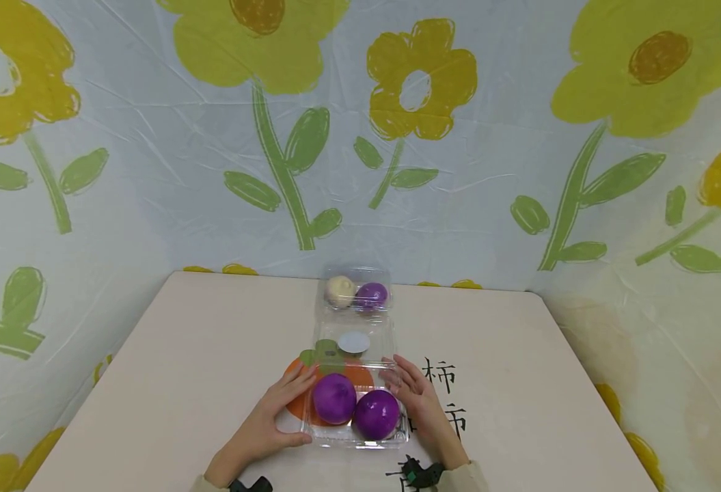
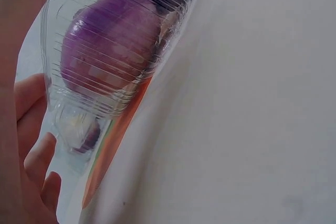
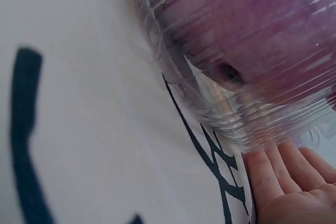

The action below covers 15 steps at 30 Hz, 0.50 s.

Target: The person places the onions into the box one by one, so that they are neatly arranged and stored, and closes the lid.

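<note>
Clear plastic clamshell box (image 1: pixel 357 437) sits near the front edge of the pale table (image 1: pixel 182 355), its hinged lid (image 1: pixel 354 345) folded back flat beyond it and bearing a round white sticker. Inside the tray lie two purple balls side by side and touching — the left purple ball (image 1: pixel 334 398) and the right purple ball (image 1: pixel 376 413). The left hand (image 1: pixel 270 424) lies against the box's left wall with fingers straight and relaxed, thumb along the near corner; it touches the plastic without curling round it. The left wrist view shows those fingertips (image 2: pixel 37 156) just beside the ribbed wall, with a purple ball (image 2: pixel 107 51) pressed close behind the plastic. The right hand (image 1: pixel 418 400) mirrors it on the right wall — fingers extended along the side, flat against the box rather than clasping it. In the right wrist view the straight fingers (image 3: pixel 273 177) rest under the ribbed rim, beside black printed characters (image 3: pixel 26 145) on the tabletop. Under the box an orange fruit print (image 1: pixel 298 403) shows on the table surface, and black characters (image 1: pixel 440 374) lie just to the right of the right hand. Well apart, at the table's far edge, stands a second clamshell box (image 1: pixel 357 290), closed, holding a cream ball (image 1: pixel 340 290) and a small purple ball (image 1: pixel 372 296) side by side. A flower-patterned cloth (image 1: pixel 151 171) hangs behind and around the table.
</note>
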Tool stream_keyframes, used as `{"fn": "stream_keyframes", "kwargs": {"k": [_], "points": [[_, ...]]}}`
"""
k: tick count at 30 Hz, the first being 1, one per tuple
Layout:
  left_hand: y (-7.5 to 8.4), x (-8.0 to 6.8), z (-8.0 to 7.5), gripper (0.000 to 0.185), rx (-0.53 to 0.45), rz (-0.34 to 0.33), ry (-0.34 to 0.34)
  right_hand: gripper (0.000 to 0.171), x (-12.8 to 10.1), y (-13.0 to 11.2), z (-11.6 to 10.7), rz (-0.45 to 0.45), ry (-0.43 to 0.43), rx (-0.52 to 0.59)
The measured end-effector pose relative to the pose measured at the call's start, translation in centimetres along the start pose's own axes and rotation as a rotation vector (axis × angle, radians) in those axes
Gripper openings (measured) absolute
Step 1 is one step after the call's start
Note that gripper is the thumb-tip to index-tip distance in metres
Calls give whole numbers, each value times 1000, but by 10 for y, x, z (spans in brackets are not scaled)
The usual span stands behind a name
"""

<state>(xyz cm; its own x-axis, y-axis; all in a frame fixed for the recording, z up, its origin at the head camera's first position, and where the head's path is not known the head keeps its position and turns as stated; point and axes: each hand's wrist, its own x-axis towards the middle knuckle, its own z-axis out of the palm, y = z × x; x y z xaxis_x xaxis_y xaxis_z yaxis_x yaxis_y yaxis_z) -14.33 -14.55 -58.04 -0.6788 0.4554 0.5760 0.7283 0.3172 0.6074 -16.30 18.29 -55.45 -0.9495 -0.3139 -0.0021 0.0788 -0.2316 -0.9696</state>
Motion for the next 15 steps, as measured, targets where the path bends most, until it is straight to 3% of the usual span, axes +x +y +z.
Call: {"fn": "stream_keyframes", "kwargs": {"k": [15], "points": [[-1,0,-2,98,-23,37,39,67,0,1,-2,-43,-16,-24]]}}
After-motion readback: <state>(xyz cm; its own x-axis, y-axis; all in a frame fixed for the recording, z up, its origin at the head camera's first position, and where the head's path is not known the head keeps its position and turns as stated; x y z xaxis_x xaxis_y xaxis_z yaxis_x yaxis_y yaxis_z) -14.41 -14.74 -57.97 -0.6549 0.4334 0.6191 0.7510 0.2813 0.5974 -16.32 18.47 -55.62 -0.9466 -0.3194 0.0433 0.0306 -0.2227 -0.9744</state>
